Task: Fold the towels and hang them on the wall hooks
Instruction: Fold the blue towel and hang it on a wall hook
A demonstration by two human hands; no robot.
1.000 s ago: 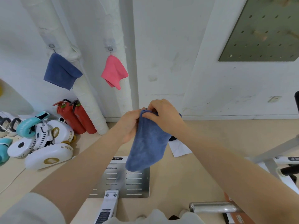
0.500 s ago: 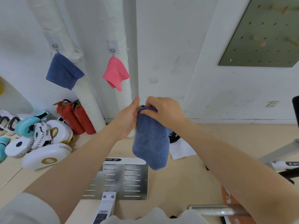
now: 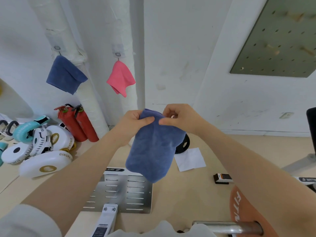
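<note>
A folded blue towel (image 3: 152,147) hangs in front of me at mid frame. My left hand (image 3: 131,124) grips its top left corner, thumb across the cloth. My right hand (image 3: 181,117) pinches the top edge on the right side. On the wall behind, a dark blue towel (image 3: 65,75) hangs from the left hook (image 3: 57,48) and a pink towel (image 3: 120,78) hangs from the right hook (image 3: 118,53). Both hooks sit on white wrapped pipes.
Two red fire extinguishers (image 3: 77,124) stand against the wall at left, beside white and teal boxing pads (image 3: 37,147). A slotted metal plate (image 3: 123,192) lies on the floor below the towel. A green pegboard (image 3: 280,40) hangs upper right; an orange weight plate (image 3: 239,207) sits lower right.
The towel has been lifted a little and turned wider toward me. My left hand went from flat against its side to gripping the top corner; my right hand shifted to a pinch.
</note>
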